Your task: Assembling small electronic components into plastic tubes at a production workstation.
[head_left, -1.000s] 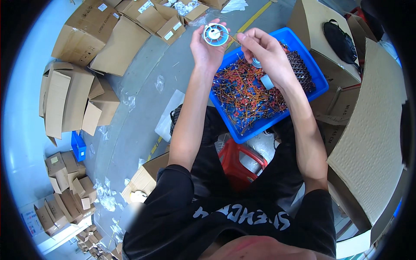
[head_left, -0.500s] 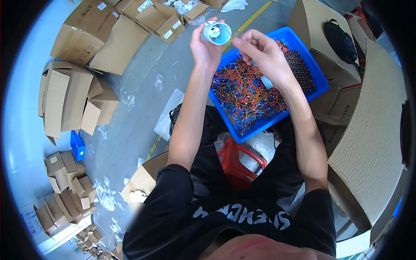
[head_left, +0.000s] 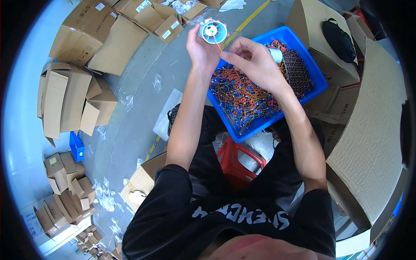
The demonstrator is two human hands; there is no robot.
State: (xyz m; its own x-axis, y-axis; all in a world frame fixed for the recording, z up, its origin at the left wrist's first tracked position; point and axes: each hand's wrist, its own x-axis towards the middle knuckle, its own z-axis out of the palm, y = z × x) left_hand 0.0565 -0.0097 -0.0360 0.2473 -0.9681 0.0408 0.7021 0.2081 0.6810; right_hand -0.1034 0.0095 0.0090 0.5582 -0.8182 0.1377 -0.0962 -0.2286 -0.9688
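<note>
My left hand (head_left: 201,52) is raised past the far left corner of the blue tub, its fingers curled around a light-blue round housing (head_left: 212,29). The housing's open face shows a white hub with spokes. From that hub an orange wire (head_left: 217,44) runs to my right hand (head_left: 258,65), which pinches its end between thumb and forefinger above the tub. A light-blue cup-shaped piece (head_left: 275,55) sticks out beside my right knuckles; whether the other fingers hold it is hidden. Below lies a tangled heap of small wired parts (head_left: 249,102) in orange, red and blue.
The blue tub (head_left: 319,89) also holds a block of dark round parts (head_left: 298,71). A red stool (head_left: 234,162) stands between my legs. Close on the right is a large cardboard box (head_left: 368,130) with a black pouch (head_left: 338,41) behind. More cartons (head_left: 65,99) line the left.
The housing has turned its open face more toward me, and the wire now runs straighter. My right hand has shifted slightly left and down; the cup-shaped piece has moved up to its far side.
</note>
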